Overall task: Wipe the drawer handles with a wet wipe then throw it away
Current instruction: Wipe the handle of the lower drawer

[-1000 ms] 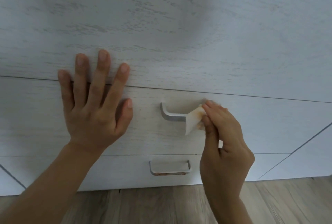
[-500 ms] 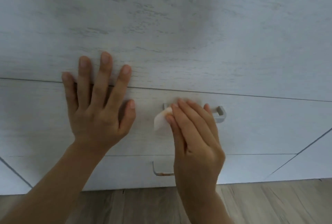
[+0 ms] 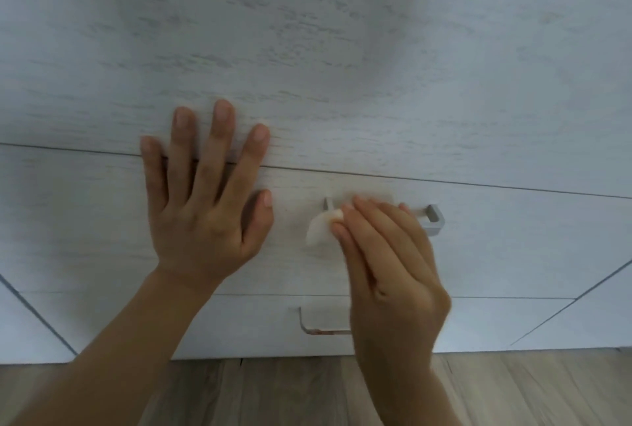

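Handles number two, upper handle (image 3: 434, 218) and lower handle (image 3: 307, 326), long axes nine-to-three o'clock. Right hand (image 3: 393, 271) pinches one wet wipe (image 3: 319, 229), trailing toward eight. Left hand (image 3: 201, 207) lies flat, released, on drawer front (image 3: 85, 220).

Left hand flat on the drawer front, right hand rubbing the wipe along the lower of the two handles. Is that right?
Not quite. In the head view the right hand holds the wipe against the upper handle, not the lower handle. The left hand does lie flat on the drawer front.
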